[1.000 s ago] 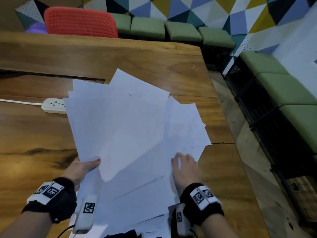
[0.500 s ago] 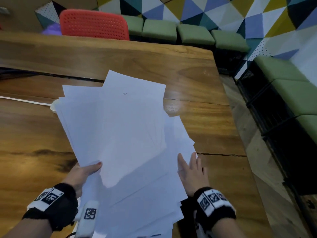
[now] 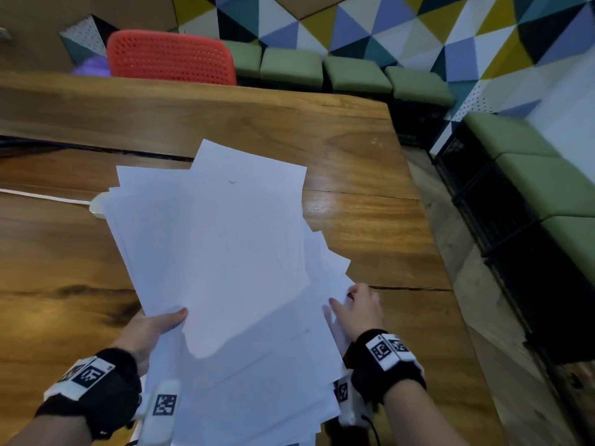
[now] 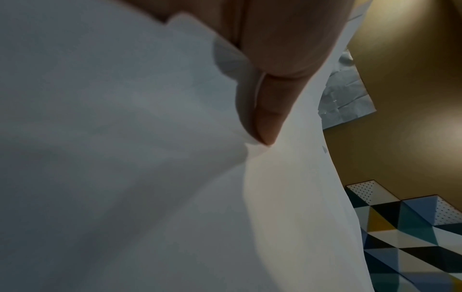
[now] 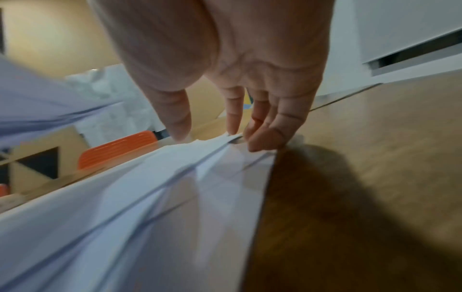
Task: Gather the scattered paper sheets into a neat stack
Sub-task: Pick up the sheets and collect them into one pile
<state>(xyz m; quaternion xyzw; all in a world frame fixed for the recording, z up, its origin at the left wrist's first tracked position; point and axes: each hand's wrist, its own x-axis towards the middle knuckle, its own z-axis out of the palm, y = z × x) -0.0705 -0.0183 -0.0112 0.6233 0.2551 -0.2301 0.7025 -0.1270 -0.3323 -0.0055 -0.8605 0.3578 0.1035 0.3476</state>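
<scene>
A loose fan of white paper sheets (image 3: 225, 252) lies over the wooden table (image 3: 370, 220), its far end raised. My left hand (image 3: 167, 320) pinches the fan's near left corner, thumb on top and fingers hidden beneath. In the left wrist view the thumb (image 4: 265, 118) presses into the paper sheets (image 4: 125, 177). My right hand (image 3: 351, 304) is at the fan's right side, fingertips down on the staggered edges. In the right wrist view its fingers (image 5: 232, 122) reach nearly straight onto the paper sheets (image 5: 150, 197), which lie flat on the wood there.
A white power strip (image 3: 96, 206) with its cable pokes out from under the sheets' left side. A red chair (image 3: 170, 57) stands behind the table. Green stools (image 3: 354, 75) line the patterned wall. The table's right edge (image 3: 457, 317) drops to the floor close to my right hand.
My right hand has pushed the spread sheets on the right in toward the pile, so the fan is narrower. The left hand keeps its grip, and the sheets now cover most of the power strip.
</scene>
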